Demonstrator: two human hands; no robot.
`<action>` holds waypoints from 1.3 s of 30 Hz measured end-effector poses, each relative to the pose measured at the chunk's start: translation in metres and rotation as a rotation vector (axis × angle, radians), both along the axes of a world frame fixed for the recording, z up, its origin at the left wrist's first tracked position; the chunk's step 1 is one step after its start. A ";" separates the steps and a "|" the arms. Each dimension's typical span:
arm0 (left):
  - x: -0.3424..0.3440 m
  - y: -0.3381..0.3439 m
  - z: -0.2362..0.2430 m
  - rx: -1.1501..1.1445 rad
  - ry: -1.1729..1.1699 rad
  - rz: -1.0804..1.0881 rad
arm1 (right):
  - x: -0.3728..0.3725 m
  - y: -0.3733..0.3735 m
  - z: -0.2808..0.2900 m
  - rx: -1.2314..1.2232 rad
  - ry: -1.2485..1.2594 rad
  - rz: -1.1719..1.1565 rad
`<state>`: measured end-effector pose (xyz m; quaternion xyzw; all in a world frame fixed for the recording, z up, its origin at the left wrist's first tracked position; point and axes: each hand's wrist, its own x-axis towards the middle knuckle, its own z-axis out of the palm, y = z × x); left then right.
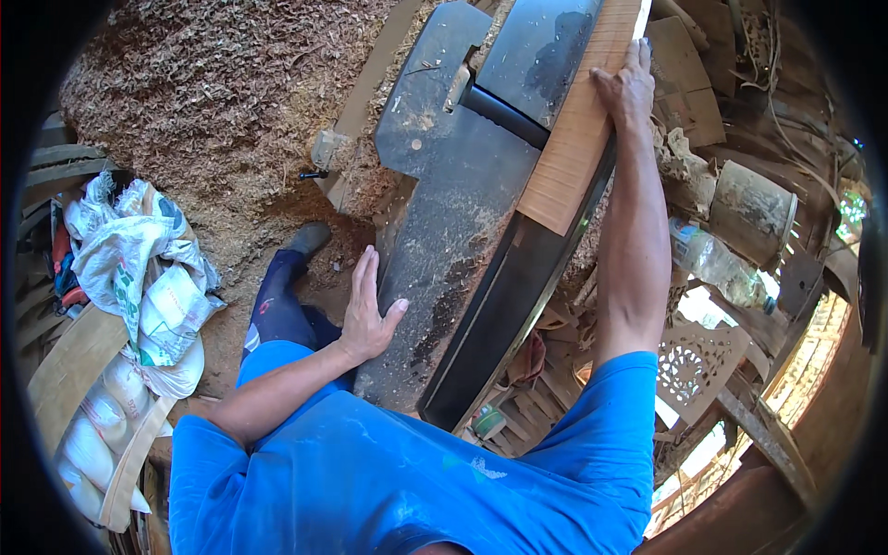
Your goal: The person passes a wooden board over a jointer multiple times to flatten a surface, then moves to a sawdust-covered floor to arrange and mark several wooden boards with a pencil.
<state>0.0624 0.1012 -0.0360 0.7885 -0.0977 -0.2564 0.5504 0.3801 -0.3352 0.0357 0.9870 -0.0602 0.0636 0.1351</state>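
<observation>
A dark metal woodworking machine [444,203] runs diagonally up the middle, with sawdust and dark stains on its top. A reddish-brown wooden board [555,185] lies along its right side, reaching past the upper edge of the view. My right hand [627,88] grips the board's upper part by its right edge, thumb on the top face. Lower left, my left hand [370,319] has its fingers stretched out, holding nothing, beside the machine's left edge; whether it touches the metal I cannot tell.
Wood shavings [185,92] cover the upper left. White sacks [143,277] lie at left beside bent wood strips [74,356]. On the right are a dusty bucket [751,208], a plastic bottle [717,264], cardboard [684,83] and wood scraps. My left foot [310,239] stands left of the machine.
</observation>
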 end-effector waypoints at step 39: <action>-0.005 -0.001 0.003 0.076 -0.140 0.035 | -0.162 0.126 0.040 0.186 0.076 -0.293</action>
